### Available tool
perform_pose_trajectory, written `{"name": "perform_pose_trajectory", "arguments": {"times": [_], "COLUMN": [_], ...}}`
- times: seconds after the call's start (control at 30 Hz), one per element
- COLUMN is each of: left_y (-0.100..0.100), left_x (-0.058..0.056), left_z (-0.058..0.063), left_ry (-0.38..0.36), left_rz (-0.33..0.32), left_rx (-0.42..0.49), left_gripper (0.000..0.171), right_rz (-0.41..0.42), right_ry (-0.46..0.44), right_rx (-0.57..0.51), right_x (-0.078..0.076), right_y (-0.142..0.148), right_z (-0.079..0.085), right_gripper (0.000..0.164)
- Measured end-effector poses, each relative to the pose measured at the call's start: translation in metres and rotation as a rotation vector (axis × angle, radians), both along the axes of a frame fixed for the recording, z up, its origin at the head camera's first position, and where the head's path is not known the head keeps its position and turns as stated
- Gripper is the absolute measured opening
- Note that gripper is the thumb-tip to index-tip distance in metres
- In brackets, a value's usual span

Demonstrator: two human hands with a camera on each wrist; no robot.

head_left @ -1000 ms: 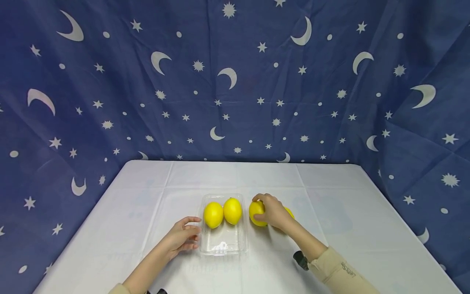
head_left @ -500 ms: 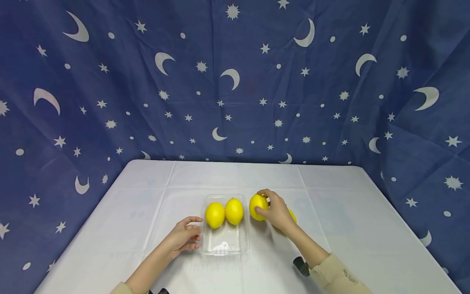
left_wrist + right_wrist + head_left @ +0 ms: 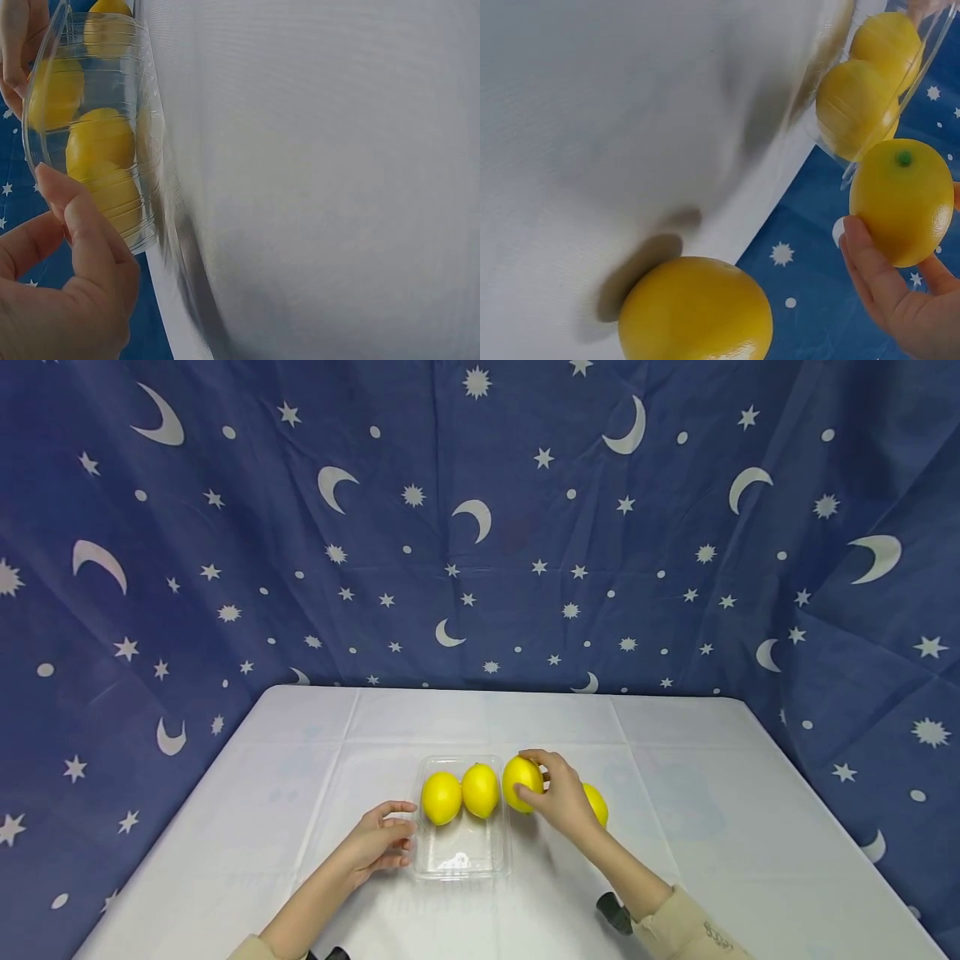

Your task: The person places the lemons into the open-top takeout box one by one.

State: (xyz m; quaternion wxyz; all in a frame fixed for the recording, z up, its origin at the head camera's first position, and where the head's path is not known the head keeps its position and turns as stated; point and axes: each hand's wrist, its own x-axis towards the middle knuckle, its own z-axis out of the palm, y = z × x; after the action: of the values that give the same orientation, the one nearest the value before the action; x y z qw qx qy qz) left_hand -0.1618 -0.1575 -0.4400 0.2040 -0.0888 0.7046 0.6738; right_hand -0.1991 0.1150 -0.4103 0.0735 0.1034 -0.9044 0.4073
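Observation:
My right hand (image 3: 564,795) grips a yellow lemon (image 3: 522,783) between thumb and fingers, raised beside the right wall of a clear plastic container (image 3: 459,858). In the right wrist view, the held lemon (image 3: 900,202) shows a green stem spot. Two more lemons lie side by side in the far half of the container: a left one (image 3: 441,798) and a right one (image 3: 480,791). At the container's left edge, my left hand (image 3: 372,841) has loosely bent fingers by the rim. In the left wrist view, its fingertips (image 3: 54,180) overlap that rim; firm contact is hard to tell.
One more lemon (image 3: 596,804) lies on the white-covered table (image 3: 720,860), partly hidden behind my right hand. Dark wrist-camera parts (image 3: 615,912) hang under my right forearm. A blue curtain (image 3: 525,527) with moons and stars rises behind the table.
My right hand has lifted the lemon off the table and carried it slightly left, toward the container. More of the lemon behind it shows. My left hand stays by the container.

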Motion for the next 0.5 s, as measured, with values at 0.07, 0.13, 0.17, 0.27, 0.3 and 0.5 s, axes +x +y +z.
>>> {"name": "perform_pose_trajectory", "arguments": {"times": [0.07, 0.13, 0.17, 0.27, 0.3, 0.5], "left_y": [0.0, 0.0, 0.0, 0.0, 0.0, 0.001], "left_x": [0.0, 0.001, 0.001, 0.0, 0.0, -0.001], "left_z": [0.0, 0.0, 0.0, 0.0, 0.0, -0.001], "left_ry": [0.0, 0.0, 0.0, 0.001, 0.002, 0.001], "left_rz": [-0.001, 0.001, 0.002, 0.005, 0.005, 0.015], "left_rx": [-0.002, -0.004, -0.005, -0.008, -0.008, -0.01], "left_gripper": [0.044, 0.044, 0.043, 0.043, 0.043, 0.042], "right_rz": [0.004, 0.008, 0.009, 0.015, 0.016, 0.04], "right_ry": [-0.001, -0.002, -0.004, -0.014, -0.018, -0.048], "right_rx": [-0.005, -0.017, -0.024, -0.061, -0.073, -0.113], "right_x": [0.0, 0.001, 0.001, 0.001, 0.002, 0.003], "right_y": [-0.001, -0.002, -0.003, -0.004, -0.005, -0.011], "right_z": [0.0, 0.0, 0.001, 0.002, 0.002, 0.005], "right_gripper": [0.044, 0.044, 0.044, 0.043, 0.043, 0.041]}}
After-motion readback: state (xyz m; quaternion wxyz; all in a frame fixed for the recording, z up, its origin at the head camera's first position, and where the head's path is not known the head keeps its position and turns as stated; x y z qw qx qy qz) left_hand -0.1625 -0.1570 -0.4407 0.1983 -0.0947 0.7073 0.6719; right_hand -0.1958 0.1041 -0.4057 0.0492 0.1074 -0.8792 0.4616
